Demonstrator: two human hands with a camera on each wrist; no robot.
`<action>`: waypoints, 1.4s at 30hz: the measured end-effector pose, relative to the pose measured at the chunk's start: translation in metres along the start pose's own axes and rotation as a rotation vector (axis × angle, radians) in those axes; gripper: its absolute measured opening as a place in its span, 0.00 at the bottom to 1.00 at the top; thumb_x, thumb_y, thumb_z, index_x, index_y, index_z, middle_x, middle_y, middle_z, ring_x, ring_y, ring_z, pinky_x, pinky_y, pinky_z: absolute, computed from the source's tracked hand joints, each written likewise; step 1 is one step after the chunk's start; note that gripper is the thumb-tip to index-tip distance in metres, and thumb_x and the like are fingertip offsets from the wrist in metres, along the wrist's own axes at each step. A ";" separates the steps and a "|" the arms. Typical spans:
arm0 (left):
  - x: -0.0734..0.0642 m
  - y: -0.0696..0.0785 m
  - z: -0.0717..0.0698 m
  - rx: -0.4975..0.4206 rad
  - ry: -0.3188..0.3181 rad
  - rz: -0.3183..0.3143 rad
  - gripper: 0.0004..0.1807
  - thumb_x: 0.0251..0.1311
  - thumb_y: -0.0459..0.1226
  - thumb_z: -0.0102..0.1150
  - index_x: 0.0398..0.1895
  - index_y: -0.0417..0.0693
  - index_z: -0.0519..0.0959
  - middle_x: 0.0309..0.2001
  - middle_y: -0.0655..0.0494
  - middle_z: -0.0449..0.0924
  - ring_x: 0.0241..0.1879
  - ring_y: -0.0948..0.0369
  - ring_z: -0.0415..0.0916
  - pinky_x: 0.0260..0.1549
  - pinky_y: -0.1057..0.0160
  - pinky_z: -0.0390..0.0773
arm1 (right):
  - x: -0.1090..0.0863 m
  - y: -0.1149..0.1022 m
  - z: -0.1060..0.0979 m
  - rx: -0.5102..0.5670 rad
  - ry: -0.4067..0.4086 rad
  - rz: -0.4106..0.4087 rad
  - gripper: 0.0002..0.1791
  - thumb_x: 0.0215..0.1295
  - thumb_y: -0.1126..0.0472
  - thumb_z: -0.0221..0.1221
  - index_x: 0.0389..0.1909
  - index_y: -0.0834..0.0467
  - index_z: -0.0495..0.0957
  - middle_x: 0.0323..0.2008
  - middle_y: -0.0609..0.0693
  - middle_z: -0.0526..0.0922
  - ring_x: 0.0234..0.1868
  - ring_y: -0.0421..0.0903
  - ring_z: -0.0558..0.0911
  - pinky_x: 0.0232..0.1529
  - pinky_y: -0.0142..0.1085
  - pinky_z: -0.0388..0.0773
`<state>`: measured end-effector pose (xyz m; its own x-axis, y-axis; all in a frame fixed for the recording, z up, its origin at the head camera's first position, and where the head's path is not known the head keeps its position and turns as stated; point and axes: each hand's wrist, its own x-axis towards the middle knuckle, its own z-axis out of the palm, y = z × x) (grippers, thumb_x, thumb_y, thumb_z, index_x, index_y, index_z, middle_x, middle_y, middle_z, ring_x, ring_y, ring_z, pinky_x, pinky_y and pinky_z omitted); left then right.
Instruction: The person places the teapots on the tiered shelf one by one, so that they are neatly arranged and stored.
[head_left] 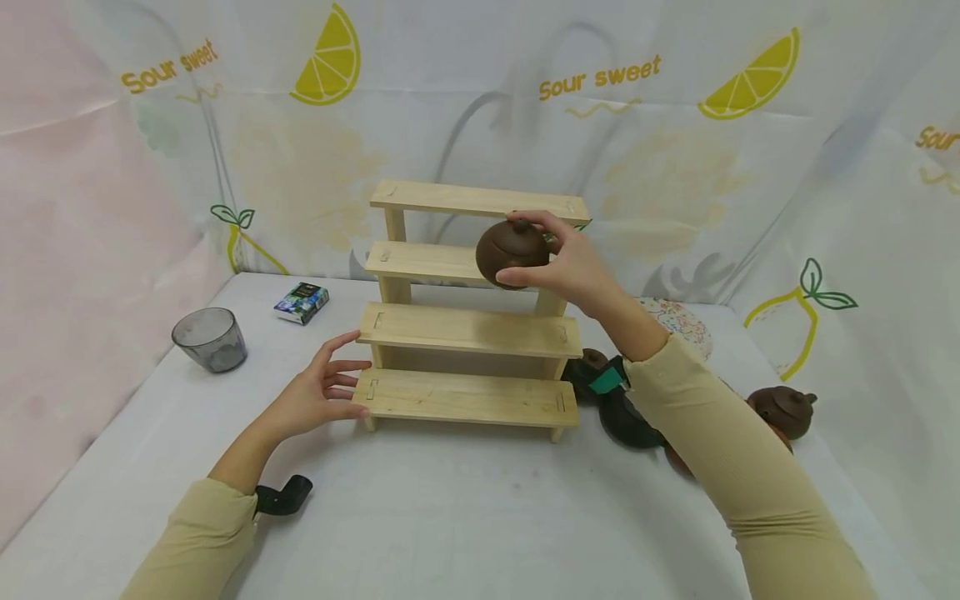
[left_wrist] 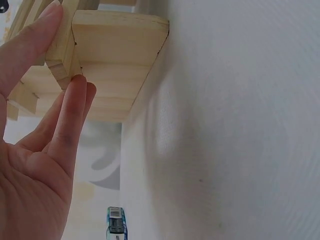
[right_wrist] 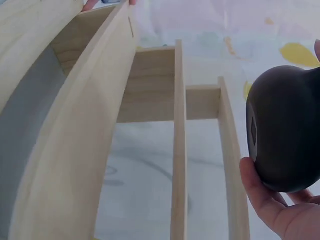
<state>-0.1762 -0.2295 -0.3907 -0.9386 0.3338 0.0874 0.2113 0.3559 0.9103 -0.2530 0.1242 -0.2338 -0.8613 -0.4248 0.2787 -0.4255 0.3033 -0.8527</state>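
Note:
A stepped wooden shelf (head_left: pixel 465 392) stands on the white table, its boards rising toward the back. In the head view my left hand (head_left: pixel 318 396) holds its left end near the lowest board. The left wrist view shows the thumb on one face of a board (left_wrist: pixel 62 52) and fingertips against the other. My right hand (head_left: pixel 566 262) grips a small dark brown clay teapot (head_left: pixel 510 254) with a knobbed lid, raised before the upper boards. In the right wrist view, this teapot (right_wrist: pixel 285 130) is apart from the boards, fingers under its rounded side.
A grey glass cup (head_left: pixel 210 340) and a small blue-and-black box (head_left: pixel 302 302) stand at the left. Right of the shelf, another brown pot (head_left: pixel 782 411) and dark rounded pieces (head_left: pixel 626 421) are partly hidden by my right arm. A speckled round item (head_left: pixel 678 325) lies behind it.

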 end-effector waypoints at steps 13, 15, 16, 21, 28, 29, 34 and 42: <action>0.000 -0.001 -0.001 0.008 -0.001 0.002 0.59 0.41 0.33 0.74 0.72 0.61 0.44 0.60 0.36 0.67 0.49 0.47 0.74 0.46 0.58 0.75 | 0.068 -0.024 0.031 0.089 -0.003 -0.067 0.36 0.47 0.58 0.71 0.60 0.48 0.70 0.52 0.50 0.70 0.44 0.49 0.75 0.41 0.39 0.76; 0.000 -0.001 -0.002 0.003 -0.003 0.011 0.59 0.42 0.33 0.74 0.72 0.61 0.44 0.59 0.35 0.67 0.49 0.47 0.74 0.47 0.58 0.75 | 0.080 -0.027 0.037 0.094 0.001 -0.068 0.36 0.46 0.58 0.71 0.60 0.48 0.70 0.52 0.49 0.71 0.45 0.49 0.75 0.42 0.38 0.76; 0.000 -0.001 -0.002 0.001 -0.004 0.014 0.59 0.42 0.33 0.74 0.72 0.61 0.44 0.59 0.35 0.67 0.49 0.47 0.74 0.47 0.58 0.75 | 0.086 -0.028 0.039 0.096 0.001 -0.063 0.36 0.46 0.58 0.71 0.60 0.48 0.70 0.53 0.49 0.71 0.46 0.48 0.74 0.43 0.37 0.75; 0.000 -0.003 -0.002 -0.011 -0.006 0.020 0.59 0.42 0.32 0.74 0.72 0.60 0.44 0.59 0.35 0.67 0.48 0.47 0.74 0.45 0.62 0.76 | 0.114 -0.029 0.051 0.115 0.030 -0.013 0.38 0.45 0.57 0.72 0.61 0.49 0.70 0.53 0.49 0.71 0.51 0.46 0.72 0.45 0.34 0.74; 0.000 -0.003 -0.001 0.008 0.002 0.025 0.58 0.42 0.33 0.74 0.72 0.60 0.44 0.59 0.35 0.67 0.48 0.48 0.74 0.44 0.64 0.76 | 0.135 -0.024 0.063 0.150 0.036 -0.003 0.38 0.51 0.58 0.68 0.64 0.53 0.66 0.58 0.49 0.69 0.55 0.43 0.71 0.48 0.29 0.72; 0.001 -0.003 -0.001 0.007 0.000 0.027 0.58 0.42 0.33 0.74 0.72 0.59 0.45 0.59 0.35 0.67 0.48 0.48 0.74 0.45 0.63 0.76 | 0.136 -0.023 0.064 0.142 0.032 -0.021 0.37 0.52 0.59 0.67 0.65 0.55 0.65 0.59 0.50 0.68 0.56 0.44 0.70 0.49 0.29 0.71; 0.002 -0.003 0.000 -0.006 -0.006 0.031 0.57 0.42 0.31 0.73 0.72 0.59 0.45 0.59 0.35 0.67 0.48 0.47 0.74 0.45 0.62 0.76 | 0.136 -0.016 0.064 0.009 0.053 -0.063 0.41 0.51 0.56 0.69 0.67 0.52 0.62 0.63 0.49 0.62 0.59 0.44 0.65 0.51 0.30 0.69; 0.000 -0.002 -0.002 0.005 -0.003 0.017 0.58 0.42 0.32 0.74 0.72 0.59 0.45 0.58 0.35 0.67 0.48 0.48 0.75 0.45 0.61 0.76 | 0.133 -0.012 0.063 -0.089 0.050 -0.225 0.30 0.51 0.68 0.68 0.56 0.59 0.70 0.61 0.50 0.67 0.59 0.47 0.68 0.51 0.33 0.70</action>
<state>-0.1767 -0.2321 -0.3920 -0.9341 0.3422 0.1021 0.2291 0.3547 0.9065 -0.3456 0.0103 -0.2145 -0.7539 -0.4481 0.4804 -0.6289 0.2807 -0.7250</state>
